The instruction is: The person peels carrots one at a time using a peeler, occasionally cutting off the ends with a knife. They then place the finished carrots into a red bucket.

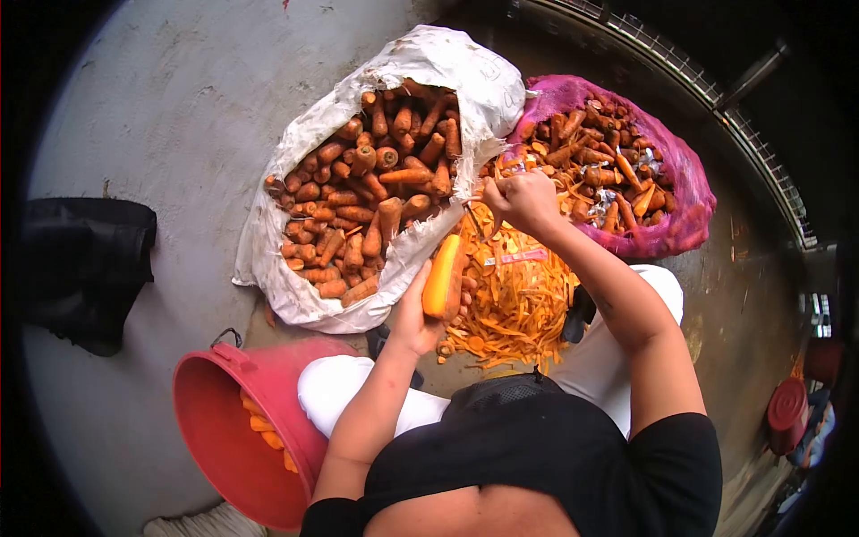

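Observation:
My left hand (420,313) is wrapped round a large carrot (443,279) from below. The side of the carrot facing up is bright orange and peeled, while its right side still shows darker skin. Just past the carrot's far end, my right hand (522,199) is closed on a small peeler (477,217), mostly hidden by the fingers. Below both hands lies a heap of orange carrot peelings (519,300) on the floor.
A white sack (309,143) of unpeeled carrots stands ahead, beside a pink mesh sack (689,192) of carrots and scraps. Left of my knee, a red bucket (201,394) tilts with peeled carrots (259,422) inside. Black cloth (85,259) hangs or lies far left.

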`<action>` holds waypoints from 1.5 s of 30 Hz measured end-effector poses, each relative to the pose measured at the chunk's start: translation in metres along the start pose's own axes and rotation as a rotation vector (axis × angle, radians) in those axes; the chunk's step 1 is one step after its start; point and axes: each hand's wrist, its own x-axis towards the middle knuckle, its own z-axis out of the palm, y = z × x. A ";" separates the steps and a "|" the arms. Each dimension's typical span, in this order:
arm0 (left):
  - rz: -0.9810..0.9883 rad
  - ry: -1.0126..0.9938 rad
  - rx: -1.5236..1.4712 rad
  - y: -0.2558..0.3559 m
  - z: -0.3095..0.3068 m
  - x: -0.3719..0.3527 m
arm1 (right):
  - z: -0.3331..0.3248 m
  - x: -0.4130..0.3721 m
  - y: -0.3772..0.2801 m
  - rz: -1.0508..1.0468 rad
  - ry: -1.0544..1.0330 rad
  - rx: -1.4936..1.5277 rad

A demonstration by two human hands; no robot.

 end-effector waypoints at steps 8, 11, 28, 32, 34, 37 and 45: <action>0.031 0.142 -0.169 -0.002 -0.021 0.031 | -0.006 -0.020 -0.049 -0.373 0.022 0.213; 0.038 0.202 -0.126 -0.004 -0.014 0.030 | 0.003 -0.024 -0.046 -0.446 0.004 0.193; -0.075 -0.040 0.028 -0.010 0.000 -0.001 | 0.040 -0.011 0.051 -0.140 -0.079 -0.378; -0.023 0.015 0.040 -0.006 -0.004 0.004 | 0.034 -0.001 0.044 0.041 -0.023 -0.272; -0.036 0.011 0.027 -0.004 -0.014 0.008 | 0.012 0.003 0.016 0.077 -0.110 -0.050; -0.042 0.045 0.002 -0.005 -0.022 0.015 | -0.006 -0.002 -0.021 0.017 -0.205 0.202; -0.052 0.265 -0.083 -0.012 -0.027 0.034 | 0.005 -0.028 -0.048 -0.589 -0.032 0.173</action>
